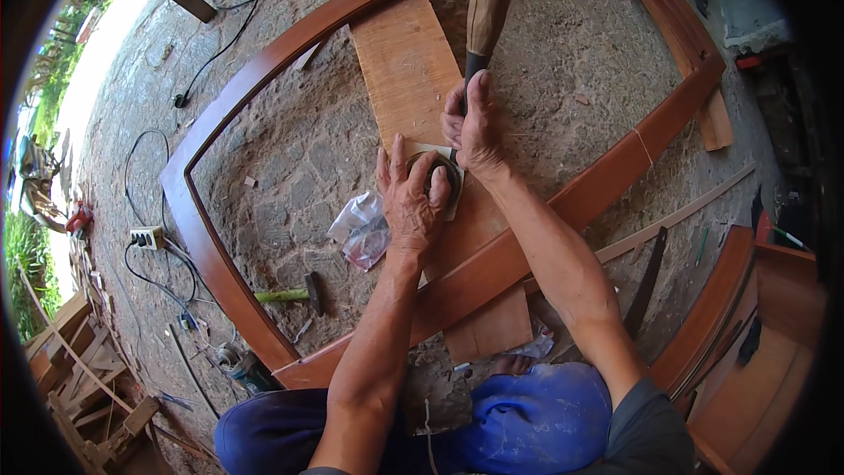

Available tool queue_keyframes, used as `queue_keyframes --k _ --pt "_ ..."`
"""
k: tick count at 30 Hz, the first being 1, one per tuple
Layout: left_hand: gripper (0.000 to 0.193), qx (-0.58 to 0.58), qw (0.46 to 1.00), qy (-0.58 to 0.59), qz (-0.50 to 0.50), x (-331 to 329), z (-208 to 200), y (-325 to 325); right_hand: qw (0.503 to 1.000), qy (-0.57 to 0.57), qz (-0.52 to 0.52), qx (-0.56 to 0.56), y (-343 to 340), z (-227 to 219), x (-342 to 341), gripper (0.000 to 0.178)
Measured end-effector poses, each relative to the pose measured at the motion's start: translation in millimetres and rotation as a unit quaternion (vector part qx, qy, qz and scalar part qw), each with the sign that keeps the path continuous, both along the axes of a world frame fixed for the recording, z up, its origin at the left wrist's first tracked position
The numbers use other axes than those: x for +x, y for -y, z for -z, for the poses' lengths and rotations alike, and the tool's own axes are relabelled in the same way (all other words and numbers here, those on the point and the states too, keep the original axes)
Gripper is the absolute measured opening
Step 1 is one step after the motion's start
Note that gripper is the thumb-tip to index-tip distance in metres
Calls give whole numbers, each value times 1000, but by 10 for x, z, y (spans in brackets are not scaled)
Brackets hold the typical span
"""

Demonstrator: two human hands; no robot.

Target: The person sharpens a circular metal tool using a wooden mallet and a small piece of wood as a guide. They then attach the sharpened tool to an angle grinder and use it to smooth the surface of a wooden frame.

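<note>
My right hand (479, 127) is closed around the dark neck of a tool with a thick wooden handle (491, 9). The handle points away from me, and the tool's lower end comes down beside my left hand. My left hand (413, 198) presses on a dark round piece (452, 178), its fingers curled partly over it. Under that piece lies a pale flat sheet (422, 151), resting on a long wooden plank (404, 70). A crumpled clear plastic bag (362, 230) sits just left of my left hand. What the tool's tip touches is hidden.
A large reddish-brown curved wooden frame (492, 292) surrounds the work and crosses under my forearms. A hammer (314, 294) with a green handle lies inside it. A power strip (147, 237), cords and a power tool (246, 368) are at left. Wooden pieces (774, 361) stand at right.
</note>
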State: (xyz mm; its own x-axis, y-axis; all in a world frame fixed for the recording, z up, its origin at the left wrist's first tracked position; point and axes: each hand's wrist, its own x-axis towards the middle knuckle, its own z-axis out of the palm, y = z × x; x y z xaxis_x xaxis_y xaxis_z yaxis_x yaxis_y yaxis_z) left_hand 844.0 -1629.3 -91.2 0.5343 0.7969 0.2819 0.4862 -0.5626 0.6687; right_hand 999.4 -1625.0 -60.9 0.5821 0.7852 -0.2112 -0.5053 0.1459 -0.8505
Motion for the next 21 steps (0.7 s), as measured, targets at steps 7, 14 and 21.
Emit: queue_keyframes --k 7,14,21 --pt "35 -6 1000 -7 10 -3 -2 -10 999 32 -1 -8 -13 61 4 68" --pt "59 -4 988 -52 143 -156 -60 -165 996 93 -1 -10 -18 43 -100 71" --pt "58 -5 992 -36 123 -158 -23 -144 994 95 42 -15 -4 26 -136 72"
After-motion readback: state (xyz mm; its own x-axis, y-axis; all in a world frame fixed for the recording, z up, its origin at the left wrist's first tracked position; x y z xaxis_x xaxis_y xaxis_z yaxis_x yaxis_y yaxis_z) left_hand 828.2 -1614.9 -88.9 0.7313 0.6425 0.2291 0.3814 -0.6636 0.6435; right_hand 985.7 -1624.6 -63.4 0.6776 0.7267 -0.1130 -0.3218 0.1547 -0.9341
